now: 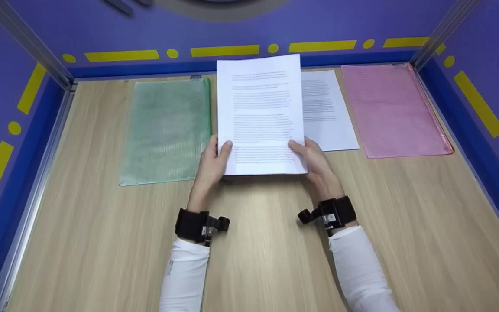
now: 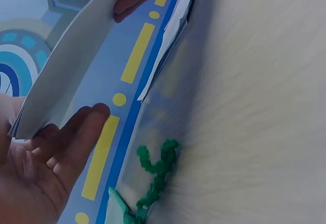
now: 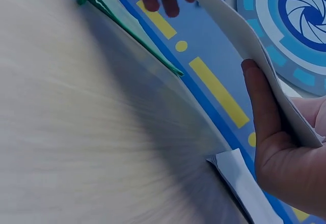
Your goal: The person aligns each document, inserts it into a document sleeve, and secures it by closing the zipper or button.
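Note:
A stack of printed paper (image 1: 260, 112) is held up above the table, its text side toward the head camera. My left hand (image 1: 213, 162) grips its lower left edge, thumb on the front and fingers behind. At the lower right edge my right hand (image 1: 319, 162) pinches it the same way. Both wrist views show the sheets (image 2: 76, 66) edge-on between thumb and fingers, raised off the tabletop. Behind the held stack, a second stack of printed paper (image 1: 325, 108) lies on the table, partly hidden.
A green zip folder (image 1: 167, 130) lies on the left of the wooden table (image 1: 102, 242). On the right lies a pink zip folder (image 1: 394, 112). Blue panels (image 1: 249, 30) with yellow marks wall the table at the back and both sides.

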Demonstrator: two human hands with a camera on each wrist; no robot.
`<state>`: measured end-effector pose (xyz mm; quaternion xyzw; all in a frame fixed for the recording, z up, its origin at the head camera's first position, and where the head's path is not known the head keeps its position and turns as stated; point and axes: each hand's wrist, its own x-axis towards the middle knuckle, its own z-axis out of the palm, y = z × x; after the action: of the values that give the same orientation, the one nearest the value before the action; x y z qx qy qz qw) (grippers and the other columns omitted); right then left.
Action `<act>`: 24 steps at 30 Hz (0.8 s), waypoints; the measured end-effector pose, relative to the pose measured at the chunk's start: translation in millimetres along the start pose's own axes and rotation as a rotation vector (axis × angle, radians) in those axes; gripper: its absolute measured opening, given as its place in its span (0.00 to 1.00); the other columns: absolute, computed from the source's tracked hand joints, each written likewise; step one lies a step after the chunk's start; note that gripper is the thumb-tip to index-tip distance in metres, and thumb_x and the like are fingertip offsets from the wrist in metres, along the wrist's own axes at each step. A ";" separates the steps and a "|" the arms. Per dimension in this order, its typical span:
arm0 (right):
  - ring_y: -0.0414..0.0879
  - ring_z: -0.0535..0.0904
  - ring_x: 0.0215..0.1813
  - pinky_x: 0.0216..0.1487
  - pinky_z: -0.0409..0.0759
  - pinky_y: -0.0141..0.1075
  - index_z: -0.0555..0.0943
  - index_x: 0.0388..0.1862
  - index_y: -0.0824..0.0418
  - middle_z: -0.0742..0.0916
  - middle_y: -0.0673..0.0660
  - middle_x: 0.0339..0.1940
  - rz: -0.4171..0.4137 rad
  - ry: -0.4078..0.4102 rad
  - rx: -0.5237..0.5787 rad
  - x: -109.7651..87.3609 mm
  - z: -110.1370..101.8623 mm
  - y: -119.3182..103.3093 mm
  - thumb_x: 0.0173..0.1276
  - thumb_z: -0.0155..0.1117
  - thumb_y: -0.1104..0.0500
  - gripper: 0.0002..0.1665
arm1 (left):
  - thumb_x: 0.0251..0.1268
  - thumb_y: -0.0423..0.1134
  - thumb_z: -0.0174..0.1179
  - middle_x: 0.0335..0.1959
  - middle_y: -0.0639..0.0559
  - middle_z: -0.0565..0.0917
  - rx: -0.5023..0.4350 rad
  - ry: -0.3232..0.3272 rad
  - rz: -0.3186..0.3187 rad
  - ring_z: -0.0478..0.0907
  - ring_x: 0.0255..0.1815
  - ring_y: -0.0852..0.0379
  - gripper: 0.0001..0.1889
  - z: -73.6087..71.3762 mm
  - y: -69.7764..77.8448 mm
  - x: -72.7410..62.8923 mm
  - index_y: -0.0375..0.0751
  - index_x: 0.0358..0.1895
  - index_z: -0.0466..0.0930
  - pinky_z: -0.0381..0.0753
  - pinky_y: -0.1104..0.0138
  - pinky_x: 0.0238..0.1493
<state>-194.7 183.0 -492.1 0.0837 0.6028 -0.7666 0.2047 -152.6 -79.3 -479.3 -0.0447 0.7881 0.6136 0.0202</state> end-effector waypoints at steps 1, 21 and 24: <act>0.43 0.87 0.45 0.41 0.85 0.33 0.67 0.71 0.62 0.89 0.52 0.43 -0.006 -0.003 -0.004 -0.6 0.7 0.1 0.78 0.49 0.58 0.25 | 0.79 0.46 0.47 0.60 0.42 0.78 -0.015 0.007 -0.002 0.79 0.54 0.49 0.24 0.9 0.2 -0.3 0.41 0.71 0.62 0.79 0.56 0.56; 0.46 0.79 0.58 0.60 0.74 0.35 0.63 0.76 0.52 0.83 0.55 0.57 -0.087 0.023 -0.122 -5.3 7.1 -11.1 0.78 0.49 0.49 0.30 | 0.78 0.33 0.41 0.70 0.41 0.70 -0.145 0.052 -0.045 0.68 0.72 0.49 0.23 22.9 -0.4 -4.2 0.37 0.73 0.58 0.64 0.56 0.77; 0.46 0.83 0.53 0.51 0.80 0.34 0.65 0.74 0.55 0.85 0.55 0.53 -0.092 -0.005 -0.126 -7.9 10.0 -11.1 0.79 0.48 0.54 0.27 | 0.79 0.33 0.40 0.70 0.42 0.70 -0.120 0.081 -0.044 0.67 0.72 0.50 0.23 22.1 -1.6 -5.0 0.38 0.74 0.57 0.64 0.56 0.76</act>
<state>-191.0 177.3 -476.8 0.0411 0.6524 -0.7361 0.1757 -148.0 -58.1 -485.8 -0.0881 0.7490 0.6567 -0.0009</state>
